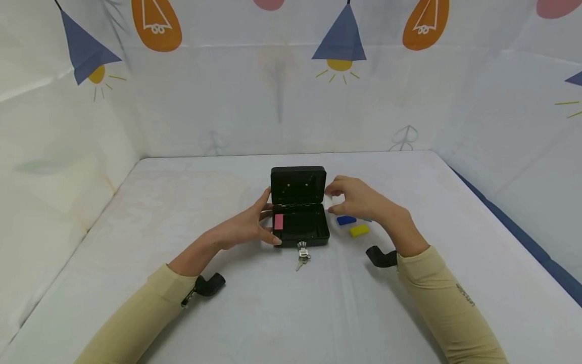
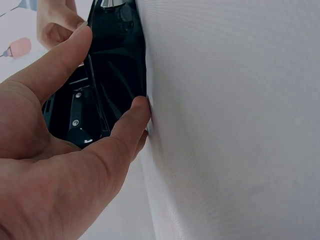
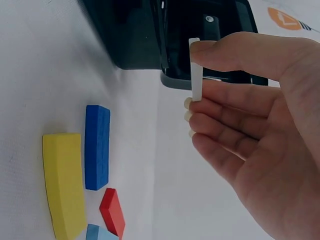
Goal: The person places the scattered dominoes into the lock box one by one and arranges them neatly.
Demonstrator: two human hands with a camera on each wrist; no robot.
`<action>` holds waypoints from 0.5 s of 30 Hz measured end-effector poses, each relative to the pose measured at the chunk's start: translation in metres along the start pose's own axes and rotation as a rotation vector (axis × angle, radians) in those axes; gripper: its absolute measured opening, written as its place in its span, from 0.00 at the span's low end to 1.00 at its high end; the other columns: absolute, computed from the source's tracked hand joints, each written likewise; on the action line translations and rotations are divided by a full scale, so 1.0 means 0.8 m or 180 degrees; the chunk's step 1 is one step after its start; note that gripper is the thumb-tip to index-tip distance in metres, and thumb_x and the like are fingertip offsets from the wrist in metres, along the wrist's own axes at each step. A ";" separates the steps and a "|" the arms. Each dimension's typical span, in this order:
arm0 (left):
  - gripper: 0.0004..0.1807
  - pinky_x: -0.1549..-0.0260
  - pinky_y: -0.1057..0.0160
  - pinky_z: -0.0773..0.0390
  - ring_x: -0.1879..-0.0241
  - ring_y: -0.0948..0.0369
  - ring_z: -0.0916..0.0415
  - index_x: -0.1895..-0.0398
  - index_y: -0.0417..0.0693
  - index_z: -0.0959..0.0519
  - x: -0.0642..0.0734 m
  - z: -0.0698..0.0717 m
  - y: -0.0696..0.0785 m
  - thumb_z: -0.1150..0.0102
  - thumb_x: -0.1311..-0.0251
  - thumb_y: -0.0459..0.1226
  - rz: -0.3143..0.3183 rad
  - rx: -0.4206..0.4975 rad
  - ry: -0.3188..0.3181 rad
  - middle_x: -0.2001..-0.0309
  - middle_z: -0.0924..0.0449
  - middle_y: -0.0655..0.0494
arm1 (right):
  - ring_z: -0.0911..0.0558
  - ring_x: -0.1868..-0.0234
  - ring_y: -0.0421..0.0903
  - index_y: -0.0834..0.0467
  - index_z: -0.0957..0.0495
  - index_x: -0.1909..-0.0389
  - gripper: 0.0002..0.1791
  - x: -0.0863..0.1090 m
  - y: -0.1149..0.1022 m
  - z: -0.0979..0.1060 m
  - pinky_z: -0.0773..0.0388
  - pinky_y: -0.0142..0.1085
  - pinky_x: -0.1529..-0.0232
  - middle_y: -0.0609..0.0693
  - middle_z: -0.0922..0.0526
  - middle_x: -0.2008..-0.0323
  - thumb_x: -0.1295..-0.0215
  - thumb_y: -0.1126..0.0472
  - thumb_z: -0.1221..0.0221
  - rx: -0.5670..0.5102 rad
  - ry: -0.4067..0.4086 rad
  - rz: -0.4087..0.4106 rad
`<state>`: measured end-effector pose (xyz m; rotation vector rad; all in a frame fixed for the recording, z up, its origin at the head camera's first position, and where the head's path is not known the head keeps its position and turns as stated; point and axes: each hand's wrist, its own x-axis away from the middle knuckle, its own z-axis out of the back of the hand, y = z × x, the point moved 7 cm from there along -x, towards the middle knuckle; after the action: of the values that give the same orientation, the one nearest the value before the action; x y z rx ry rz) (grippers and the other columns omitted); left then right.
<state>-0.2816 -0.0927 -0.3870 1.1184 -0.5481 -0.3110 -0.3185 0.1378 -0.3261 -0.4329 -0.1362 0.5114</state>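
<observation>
A small black cash box (image 1: 301,222) stands open on the white table, its lid raised at the back. A pink block (image 1: 279,222) is in its left side, and keys (image 1: 302,259) hang from the front lock. My left hand (image 1: 243,227) holds the box at its left, thumb at the front corner and fingers along the side. Between thumb and fingers, my right hand (image 1: 359,197) pinches a thin white block (image 3: 196,75) just right of the box. Near that hand on the table lie a blue block (image 3: 97,147), a yellow block (image 3: 64,182), a red block (image 3: 113,212) and a light blue block (image 3: 100,232).
A white cloth (image 1: 254,313) covers the table. Behind it hangs a pale sheet (image 1: 227,96) printed with lamps and bulbs. Black wrist cameras stick out at the left cuff (image 1: 173,283) and the right cuff (image 1: 420,265).
</observation>
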 end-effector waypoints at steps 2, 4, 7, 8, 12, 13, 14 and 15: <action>0.74 0.26 0.36 0.53 0.19 0.53 0.60 0.23 0.76 0.77 -0.001 0.000 0.000 0.22 0.52 0.37 -0.0005 0.0004 -0.0001 0.20 0.57 0.55 | 0.22 0.43 0.52 0.60 0.20 0.44 0.25 0.000 -0.002 -0.001 0.24 0.50 0.40 0.52 0.21 0.49 0.43 0.58 0.32 0.0023 -0.0005 0.0010; 0.74 0.26 0.36 0.53 0.19 0.53 0.60 0.23 0.76 0.77 -0.001 0.000 0.000 0.22 0.52 0.37 -0.0013 0.0007 -0.0005 0.20 0.57 0.55 | 0.22 0.44 0.52 0.59 0.19 0.45 0.24 0.001 -0.005 -0.001 0.23 0.50 0.41 0.52 0.21 0.49 0.43 0.58 0.32 0.0035 -0.0014 0.0037; 0.74 0.26 0.36 0.53 0.19 0.52 0.59 0.23 0.76 0.77 -0.001 0.000 0.000 0.23 0.52 0.37 -0.0021 0.0005 -0.0008 0.20 0.57 0.55 | 0.21 0.45 0.52 0.59 0.19 0.46 0.23 0.003 -0.012 -0.002 0.23 0.50 0.42 0.52 0.20 0.50 0.42 0.58 0.32 0.0030 -0.0026 0.0130; 0.74 0.26 0.36 0.53 0.19 0.52 0.59 0.23 0.77 0.77 -0.001 0.000 -0.001 0.23 0.52 0.37 -0.0021 0.0003 -0.0010 0.20 0.57 0.55 | 0.21 0.45 0.52 0.59 0.19 0.46 0.22 0.004 -0.016 -0.002 0.23 0.50 0.42 0.52 0.20 0.50 0.42 0.59 0.32 0.0032 -0.0030 0.0171; 0.74 0.26 0.36 0.53 0.19 0.53 0.59 0.24 0.79 0.77 -0.001 0.000 -0.002 0.23 0.52 0.37 -0.0015 -0.0002 -0.0010 0.20 0.57 0.55 | 0.21 0.46 0.51 0.59 0.19 0.46 0.22 0.004 -0.026 -0.003 0.23 0.49 0.43 0.51 0.20 0.50 0.42 0.59 0.32 0.0055 -0.0034 0.0261; 0.74 0.26 0.36 0.53 0.19 0.53 0.59 0.24 0.79 0.77 -0.001 0.000 -0.002 0.23 0.52 0.37 -0.0010 -0.0002 -0.0011 0.20 0.58 0.55 | 0.21 0.46 0.50 0.59 0.19 0.46 0.22 0.004 -0.028 -0.004 0.22 0.48 0.43 0.51 0.20 0.50 0.42 0.59 0.32 0.0070 -0.0028 0.0274; 0.74 0.26 0.36 0.53 0.19 0.53 0.59 0.24 0.79 0.77 0.000 0.001 -0.002 0.23 0.52 0.37 -0.0006 -0.0002 -0.0012 0.20 0.58 0.56 | 0.21 0.46 0.50 0.59 0.19 0.46 0.22 0.004 -0.030 -0.005 0.22 0.48 0.43 0.51 0.20 0.49 0.42 0.58 0.32 0.0080 -0.0023 0.0284; 0.74 0.26 0.36 0.53 0.19 0.53 0.59 0.24 0.79 0.77 0.000 0.001 -0.002 0.23 0.52 0.37 -0.0002 -0.0002 -0.0011 0.20 0.58 0.55 | 0.21 0.46 0.51 0.59 0.19 0.46 0.22 0.003 -0.031 -0.006 0.22 0.48 0.43 0.51 0.20 0.49 0.42 0.58 0.32 0.0082 -0.0022 0.0289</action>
<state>-0.2820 -0.0937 -0.3885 1.1176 -0.5507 -0.3136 -0.3040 0.1177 -0.3193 -0.4134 -0.1168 0.6033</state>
